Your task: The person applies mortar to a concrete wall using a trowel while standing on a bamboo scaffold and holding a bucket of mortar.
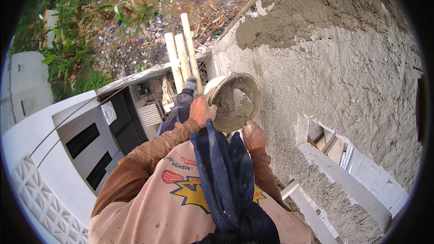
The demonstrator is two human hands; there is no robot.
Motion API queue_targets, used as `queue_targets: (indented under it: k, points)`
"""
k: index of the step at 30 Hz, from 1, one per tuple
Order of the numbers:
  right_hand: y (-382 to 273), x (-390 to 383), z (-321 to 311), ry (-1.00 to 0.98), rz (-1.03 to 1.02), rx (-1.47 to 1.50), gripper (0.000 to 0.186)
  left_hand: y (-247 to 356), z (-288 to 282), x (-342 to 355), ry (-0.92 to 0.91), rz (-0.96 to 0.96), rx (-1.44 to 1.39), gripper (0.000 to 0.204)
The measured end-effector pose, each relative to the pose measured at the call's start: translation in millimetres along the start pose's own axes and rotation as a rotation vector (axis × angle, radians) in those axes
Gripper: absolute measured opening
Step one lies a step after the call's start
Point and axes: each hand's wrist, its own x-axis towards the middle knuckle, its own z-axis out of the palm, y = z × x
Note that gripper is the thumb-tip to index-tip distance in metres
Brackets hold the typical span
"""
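Both hands at a bucket (216, 82) of grey mortar (224, 109), a trowel (244, 103) inside it

From where I'm standing, the left hand (201, 110) has its grip closed on the bucket's near left rim, while the right hand (255, 136), at the bucket's near right, wraps its grip round the trowel's handle; the rough plastered wall (325, 72) is right of the bucket, and pale poles (183, 56) show beyond its left side

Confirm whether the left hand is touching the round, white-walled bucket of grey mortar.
Touching. The head view shows the left hand on the round, white-walled bucket, fingers over the rim's left side.
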Motion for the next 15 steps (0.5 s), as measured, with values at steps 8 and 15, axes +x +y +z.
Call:
queue_targets:
  k: [8,15]
  points:
    - [21.2,-29.1,14.1,-0.060,0.005,0.096,0.037,-12.9,31.9,-32.1,0.030,0.023,0.029,0.052]
    - [45.7,-9.5,49.0,-0.061,-0.104,0.164,0.036,-31.0,39.1,-21.0,0.017,0.000,-0.040,0.040]
